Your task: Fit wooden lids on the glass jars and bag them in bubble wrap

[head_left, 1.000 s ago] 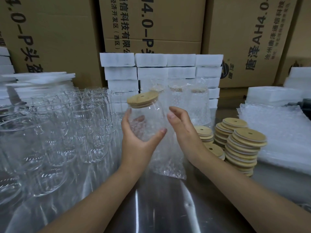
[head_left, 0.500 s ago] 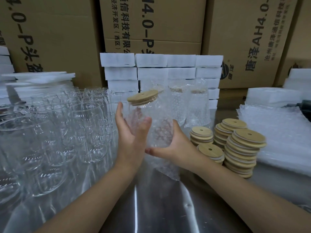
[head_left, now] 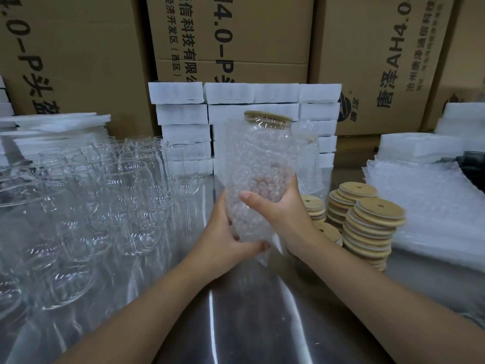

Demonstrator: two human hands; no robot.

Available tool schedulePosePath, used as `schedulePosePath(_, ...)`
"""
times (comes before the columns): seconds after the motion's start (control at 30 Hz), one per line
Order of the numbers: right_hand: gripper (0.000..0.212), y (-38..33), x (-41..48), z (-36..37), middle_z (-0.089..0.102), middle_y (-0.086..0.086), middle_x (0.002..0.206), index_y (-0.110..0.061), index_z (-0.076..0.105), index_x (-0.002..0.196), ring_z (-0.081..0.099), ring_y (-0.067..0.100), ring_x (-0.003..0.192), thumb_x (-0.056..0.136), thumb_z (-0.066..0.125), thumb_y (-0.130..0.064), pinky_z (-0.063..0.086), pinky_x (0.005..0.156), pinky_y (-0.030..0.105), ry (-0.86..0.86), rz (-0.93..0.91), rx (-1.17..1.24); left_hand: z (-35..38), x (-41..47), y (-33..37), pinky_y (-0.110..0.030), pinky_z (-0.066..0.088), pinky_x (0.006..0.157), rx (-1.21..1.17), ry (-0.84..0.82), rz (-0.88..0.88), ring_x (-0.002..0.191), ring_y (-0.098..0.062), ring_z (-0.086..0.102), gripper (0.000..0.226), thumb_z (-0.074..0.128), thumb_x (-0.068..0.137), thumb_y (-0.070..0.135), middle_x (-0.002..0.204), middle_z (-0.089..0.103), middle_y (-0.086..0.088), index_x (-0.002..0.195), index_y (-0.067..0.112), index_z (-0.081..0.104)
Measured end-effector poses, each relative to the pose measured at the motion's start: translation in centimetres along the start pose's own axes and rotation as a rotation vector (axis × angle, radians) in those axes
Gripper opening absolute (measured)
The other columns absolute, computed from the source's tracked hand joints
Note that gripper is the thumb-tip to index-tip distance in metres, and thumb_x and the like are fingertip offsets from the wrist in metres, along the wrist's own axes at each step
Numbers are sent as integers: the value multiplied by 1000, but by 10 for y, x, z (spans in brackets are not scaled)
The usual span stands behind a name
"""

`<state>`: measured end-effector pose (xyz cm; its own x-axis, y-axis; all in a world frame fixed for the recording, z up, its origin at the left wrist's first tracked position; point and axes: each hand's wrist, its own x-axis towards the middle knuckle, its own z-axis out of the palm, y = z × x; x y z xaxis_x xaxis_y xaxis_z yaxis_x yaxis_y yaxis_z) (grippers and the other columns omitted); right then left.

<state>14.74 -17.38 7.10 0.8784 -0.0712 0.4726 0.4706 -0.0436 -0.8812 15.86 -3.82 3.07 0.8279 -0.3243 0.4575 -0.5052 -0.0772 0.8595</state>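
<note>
Above the desk, my left grip is curling round the base of the bubble-wrap bag while my right grip is clasping its side; the jar is sitting inside, wooden lid uppermost.

Both hands grip a bubble-wrapped lidded jar above the table

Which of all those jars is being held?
The jar in the bubble wrap bag, topped by a wooden lid, gripped by the left hand and right hand. The bare jars leftward stand lidless, untouched.
</note>
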Motion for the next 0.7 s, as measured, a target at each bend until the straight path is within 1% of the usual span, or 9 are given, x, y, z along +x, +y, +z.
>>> schedulePosePath(0.07,90,-2,0,0,62,-6,115,-29,34,126,64,6,104,52,83,-43,50,97,37,14,-3,-2,-1,0,1,-11,50,77,32,-4,10,107,5,62,96,77,63,-1,125,58,12,136,35,25)
schedulePosePath(0.17,100,-5,1,-1,59,-2,123,-25,33,133,61,13,113,50,80,-52,48,100,42,38,-17,-8,-1,0,5,-12,49,79,75,-5,6,108,5,60,90,65,61,6,128,54,9,128,48,24)
schedulePosePath(0.2,98,-6,1,-1,59,-1,124,-25,33,134,61,13,112,52,81,-50,49,98,41,44,-19,1,-1,0,6,-12,48,81,86,3,9,109,5,59,85,63,61,8,128,54,8,125,50,26)
schedulePosePath(0.27,81,-6,3,-3,62,-2,117,-29,39,126,65,11,104,58,82,-41,53,88,34,60,-47,38,-1,1,7,-10,47,82,93,14,28,109,7,58,80,62,61,9,125,55,10,123,49,30)
schedulePosePath(0.3,77,-5,3,-3,62,-2,115,-29,39,123,66,10,102,60,81,-39,54,86,33,67,-55,41,-1,1,6,-9,46,81,96,10,33,108,8,58,81,62,60,8,124,55,11,123,48,31)
schedulePosePath(0.4,83,-5,2,-3,61,-3,116,-30,35,126,64,9,104,57,80,-46,53,91,35,58,-41,7,-4,0,2,-9,47,82,102,-5,10,109,8,59,87,74,59,12,123,59,17,124,50,31)
schedulePosePath(0.5,82,-7,-2,-2,59,-9,116,-41,27,123,62,1,102,59,79,-48,53,87,25,50,-33,-23,-4,-2,-1,-6,45,86,140,8,2,114,10,55,93,87,55,31,120,56,32,125,53,30)
schedulePosePath(0.6,70,-8,-3,-2,62,-6,112,-38,37,118,66,3,97,63,79,-38,56,80,25,54,-57,0,-2,-1,0,-3,42,87,149,43,6,115,13,53,94,88,51,43,121,55,36,123,59,29)
schedulePosePath(0.7,68,-9,-3,-2,55,-18,109,-49,33,106,60,-16,89,63,84,-38,50,70,8,55,-60,16,-2,-1,1,-2,41,87,141,73,21,116,14,51,92,87,52,44,121,54,38,122,60,30)
